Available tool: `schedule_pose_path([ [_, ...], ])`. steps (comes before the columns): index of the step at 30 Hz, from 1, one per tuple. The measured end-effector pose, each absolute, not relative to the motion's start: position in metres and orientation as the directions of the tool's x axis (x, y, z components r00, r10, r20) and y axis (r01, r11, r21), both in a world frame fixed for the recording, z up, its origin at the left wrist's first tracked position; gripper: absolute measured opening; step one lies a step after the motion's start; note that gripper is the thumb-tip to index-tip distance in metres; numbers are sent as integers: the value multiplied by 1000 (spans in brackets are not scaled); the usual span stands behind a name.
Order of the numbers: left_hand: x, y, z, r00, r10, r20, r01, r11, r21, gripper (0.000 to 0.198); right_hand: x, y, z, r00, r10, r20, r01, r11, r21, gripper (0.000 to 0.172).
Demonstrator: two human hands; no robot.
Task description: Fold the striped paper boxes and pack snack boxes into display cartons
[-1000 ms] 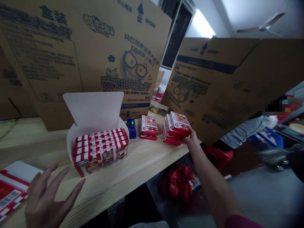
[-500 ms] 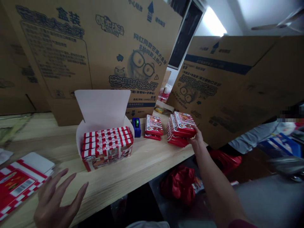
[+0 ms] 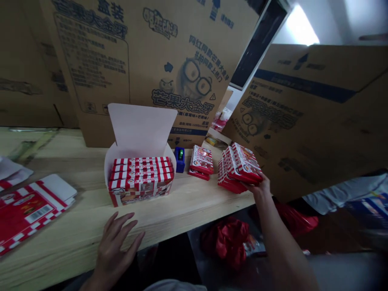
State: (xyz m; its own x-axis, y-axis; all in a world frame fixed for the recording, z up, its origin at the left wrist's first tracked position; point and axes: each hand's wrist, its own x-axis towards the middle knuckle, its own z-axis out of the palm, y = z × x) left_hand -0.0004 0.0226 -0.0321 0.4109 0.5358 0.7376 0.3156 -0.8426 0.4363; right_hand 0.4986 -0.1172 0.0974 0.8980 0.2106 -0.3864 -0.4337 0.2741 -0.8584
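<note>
At the right of the table, my right hand (image 3: 261, 186) grips a stack of small red-and-white boxes (image 3: 238, 165) by its near right end; some of the fingers are hidden. My left hand (image 3: 117, 246) hovers over the table's front edge, fingers apart and holding nothing. Just beyond it stands a display box (image 3: 141, 192) with its white lid (image 3: 142, 125) raised and several small boxes upright in a row inside. Between the display box and the held stack lies a short pile of the same small boxes (image 3: 201, 161).
A blue tape dispenser (image 3: 180, 159) stands beside the display box. Flattened red-and-white cartons (image 3: 38, 210) lie at the left. Large cardboard boxes (image 3: 169, 60) wall off the back, another (image 3: 303, 121) leans at the right. Red bags (image 3: 226, 242) sit below the table edge.
My left hand has moved right, from near the flat cartons to in front of the display box. My right hand stays on the stack, which looks fanned further out. The view has shifted somewhat.
</note>
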Motion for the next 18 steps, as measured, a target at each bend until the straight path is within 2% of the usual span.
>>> schedule_pose_path([
  [3, 8, 17, -38, 423, 543, 725, 293, -839, 458, 25, 497, -133, 94, 876, 348, -333, -452, 353, -819, 29],
  [6, 19, 10, -45, 446, 559, 699, 257, -828, 498, 26, 490, -148, 92, 864, 431, -260, -438, 390, -810, 31],
  [9, 32, 1, -47, 474, 579, 663, 214, -807, 550, 26, 477, -158, 90, 857, 461, -231, -429, 389, -815, 30],
  [12, 46, -6, -42, 513, 605, 609, 185, -771, 610, 28, 461, -166, 86, 879, 420, -224, -390, 365, -845, 30],
  [15, 58, -9, -29, 585, 677, 446, 174, -642, 746, 40, 445, -178, 79, 872, 408, -270, -397, 269, -878, 31],
  [18, 67, -4, -13, 657, 722, 218, 125, -390, 912, 61, 430, -193, 74, 801, 427, -419, -493, 74, -867, 32],
])
